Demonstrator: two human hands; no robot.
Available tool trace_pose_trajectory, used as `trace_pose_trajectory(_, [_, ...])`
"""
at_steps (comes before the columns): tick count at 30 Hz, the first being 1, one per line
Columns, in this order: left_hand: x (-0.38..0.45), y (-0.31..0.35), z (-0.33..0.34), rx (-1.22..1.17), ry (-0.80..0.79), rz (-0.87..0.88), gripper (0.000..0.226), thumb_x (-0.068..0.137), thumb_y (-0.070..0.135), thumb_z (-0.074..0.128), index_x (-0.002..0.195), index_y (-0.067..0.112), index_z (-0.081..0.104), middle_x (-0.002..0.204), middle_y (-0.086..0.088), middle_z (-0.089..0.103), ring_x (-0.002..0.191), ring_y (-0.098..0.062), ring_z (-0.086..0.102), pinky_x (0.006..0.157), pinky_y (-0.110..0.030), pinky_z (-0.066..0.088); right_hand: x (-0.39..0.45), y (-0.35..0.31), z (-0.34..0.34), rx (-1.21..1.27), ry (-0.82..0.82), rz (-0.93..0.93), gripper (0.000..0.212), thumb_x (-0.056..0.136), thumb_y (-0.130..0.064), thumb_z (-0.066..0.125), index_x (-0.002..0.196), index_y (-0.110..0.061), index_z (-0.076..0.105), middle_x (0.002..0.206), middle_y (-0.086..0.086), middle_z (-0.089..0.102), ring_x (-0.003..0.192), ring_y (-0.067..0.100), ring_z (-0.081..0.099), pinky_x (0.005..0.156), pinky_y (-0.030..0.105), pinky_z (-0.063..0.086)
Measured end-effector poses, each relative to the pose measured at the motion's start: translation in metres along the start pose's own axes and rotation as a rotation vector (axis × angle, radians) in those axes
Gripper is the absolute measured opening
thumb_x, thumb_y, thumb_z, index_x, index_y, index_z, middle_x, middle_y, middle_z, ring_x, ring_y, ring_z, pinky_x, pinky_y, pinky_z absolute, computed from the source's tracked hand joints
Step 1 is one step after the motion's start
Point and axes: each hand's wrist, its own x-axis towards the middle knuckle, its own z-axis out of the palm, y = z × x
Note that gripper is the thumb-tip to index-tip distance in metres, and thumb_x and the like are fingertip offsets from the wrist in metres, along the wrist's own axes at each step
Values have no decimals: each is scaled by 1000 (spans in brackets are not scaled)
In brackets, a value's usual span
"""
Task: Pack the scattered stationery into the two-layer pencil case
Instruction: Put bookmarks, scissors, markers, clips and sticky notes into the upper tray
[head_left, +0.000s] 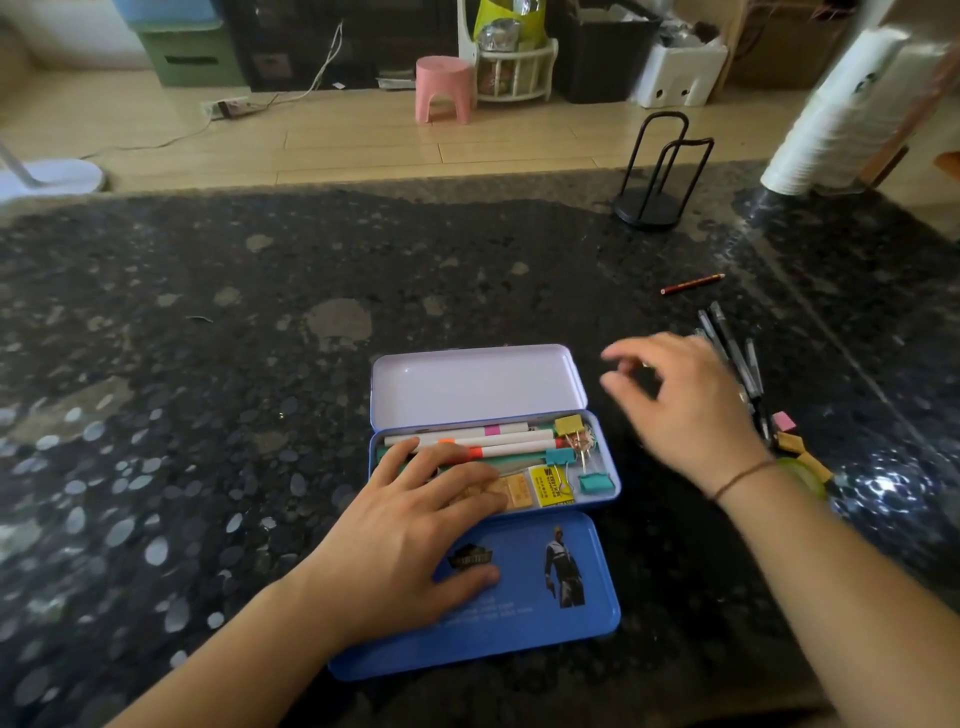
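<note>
Blue hinged metal two-layer pencil case (597, 483) lying open near the dark countertop's front edge, flat left hand (410, 525) steadying it, empty loosely spread right hand (685, 410) hovering beside black pens (737, 358); advisably gathering these parallel.

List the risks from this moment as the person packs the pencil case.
1. The right hand hovers empty beside the black pens; a sweep might roll them farther off.
2. The pencil case layer already looks crowded with markers and binder clips, so pens may not fit flat.
3. The red pencil lies apart and could be overlooked.
</note>
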Motion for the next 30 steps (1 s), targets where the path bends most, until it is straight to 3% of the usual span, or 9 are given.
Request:
trace_pose_trajectory(2, [-1, 1, 1, 9, 15, -5, 51, 86, 63, 49, 126, 32, 56, 135, 14, 50, 134, -13, 35, 112, -46, 24, 11, 23, -6, -234, -43, 122, 37, 86, -27, 62, 123, -32, 59, 123, -8, 62, 110, 24, 47, 91, 38, 41])
trace_pose_trajectory(4, [-1, 1, 1, 9, 23, -5, 51, 86, 62, 49, 126, 32, 57, 135, 13, 51, 135, -15, 34, 113, -47, 21, 11, 35, -5, -404, -169, 219, 41, 87, -26, 61, 126, -36, 55, 134, -13, 55, 121, 23, 39, 97, 42, 36])
trace_pose_trajectory(8, [-1, 0, 1, 0, 29, 5, 51, 86, 63, 49, 126, 31, 58, 136, 14, 50, 136, -15, 31, 113, -46, 21, 8, 36, 1, -458, -150, 174, 29, 85, -24, 64, 112, -36, 64, 118, -10, 64, 113, 22, 41, 91, 41, 33])
trace_pose_trajectory(13, [-2, 0, 2, -12, 36, 2, 52, 86, 62, 51, 126, 31, 58, 135, 13, 51, 135, -16, 34, 114, -45, 20, 10, 36, 6, -469, -236, 147, 31, 91, -19, 56, 120, -30, 61, 116, -3, 62, 110, 24, 43, 92, 40, 38])
trace_pose_trajectory(19, [-1, 0, 1, -11, 24, 1, 52, 86, 63, 49, 127, 31, 57, 136, 14, 50, 135, -15, 32, 114, -44, 20, 7, 32, 3, -426, -225, 190, 11, 89, -16, 59, 98, -22, 61, 103, 2, 58, 102, 23, 46, 85, 36, 43])
trace_pose_trajectory(22, [-2, 0, 0, -17, 28, 5, 52, 86, 63, 49, 127, 31, 57, 135, 14, 51, 135, -16, 33, 114, -43, 20, 3, 14, -10, -219, -102, 178, 15, 88, -11, 59, 90, -24, 52, 96, -1, 56, 95, 19, 50, 78, 30, 41])
trace_pose_trajectory(24, [-1, 0, 0, -18, 29, 9, 52, 86, 63, 50, 127, 31, 57, 135, 14, 51, 134, -16, 34, 113, -44, 22, -9, -11, -22, 117, -60, 203, 19, 89, -9, 58, 101, -25, 55, 87, -10, 57, 84, 10, 60, 73, 25, 45])
trace_pose_trajectory(27, [-1, 0, 0, -18, 34, 10, 53, 85, 62, 51, 126, 30, 58, 134, 13, 52, 134, -17, 35, 112, -44, 23, -32, -48, -26, 539, -223, 209, 30, 87, -7, 63, 111, -24, 65, 84, -6, 68, 74, 4, 70, 69, 24, 57])
trace_pose_trajectory(30, [0, 1, 0, -15, 33, 11, 53, 84, 62, 52, 125, 30, 58, 133, 13, 53, 133, -17, 36, 113, -42, 22, -43, -56, -14, 528, -313, 238, 16, 79, -11, 74, 89, -24, 73, 78, -6, 72, 75, 4, 69, 69, 27, 59])
